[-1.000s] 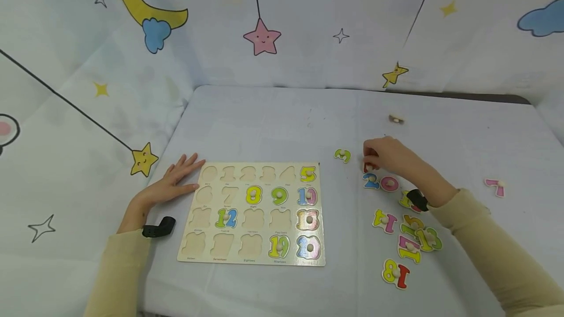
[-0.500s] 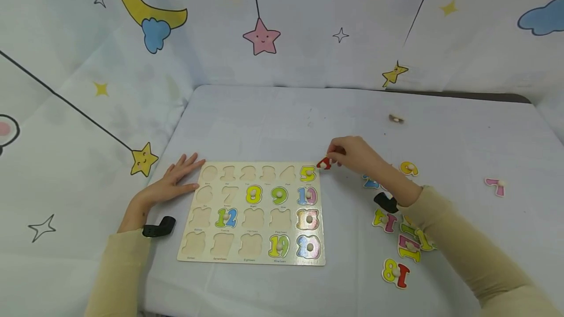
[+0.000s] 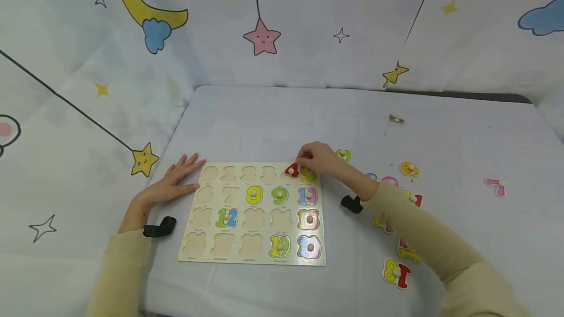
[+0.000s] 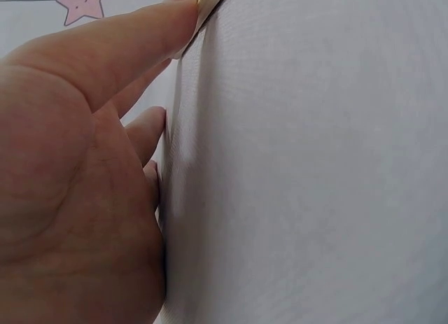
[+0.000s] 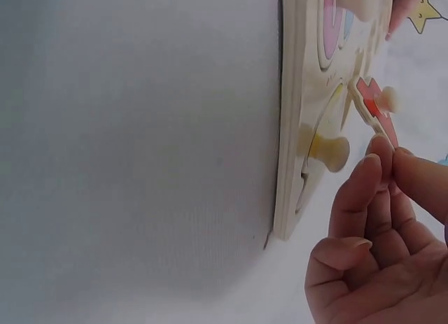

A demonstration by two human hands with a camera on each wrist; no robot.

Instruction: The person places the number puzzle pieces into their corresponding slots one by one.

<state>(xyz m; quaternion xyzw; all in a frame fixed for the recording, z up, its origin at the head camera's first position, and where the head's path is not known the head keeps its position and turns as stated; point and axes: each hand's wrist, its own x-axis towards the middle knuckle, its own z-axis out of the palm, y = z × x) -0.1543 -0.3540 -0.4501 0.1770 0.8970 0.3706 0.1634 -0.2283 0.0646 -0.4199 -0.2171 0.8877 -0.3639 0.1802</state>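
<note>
A wooden number puzzle board point(image 3: 264, 209) lies on the table, with several knobbed number pieces seated in it. My right hand point(image 3: 318, 158) pinches the red number 4 piece point(image 3: 291, 170) by its edge, tilted above the board beside the yellow 5 piece point(image 3: 308, 175). In the right wrist view, thumb and fingertips grip the edge of the red piece point(image 5: 376, 107), clear of its knob. My left hand point(image 3: 178, 180) lies with straight, spread fingers at the board's left edge. The left wrist view has the thumb point(image 4: 140, 40) touching the board's edge.
Loose pieces lie right of the board, including an 18 point(image 3: 396, 274), a yellow piece point(image 3: 409, 169) and a pink 7 point(image 3: 497, 186). A green 3 point(image 3: 343, 155) is partly behind the right hand. A face-down-looking piece point(image 3: 396, 119) rests farther back. The right forearm hides several others.
My right hand has picked up the red 4 from among the loose pieces and carried it left, over the board's top right area. The left hand stays at the board's edge.
</note>
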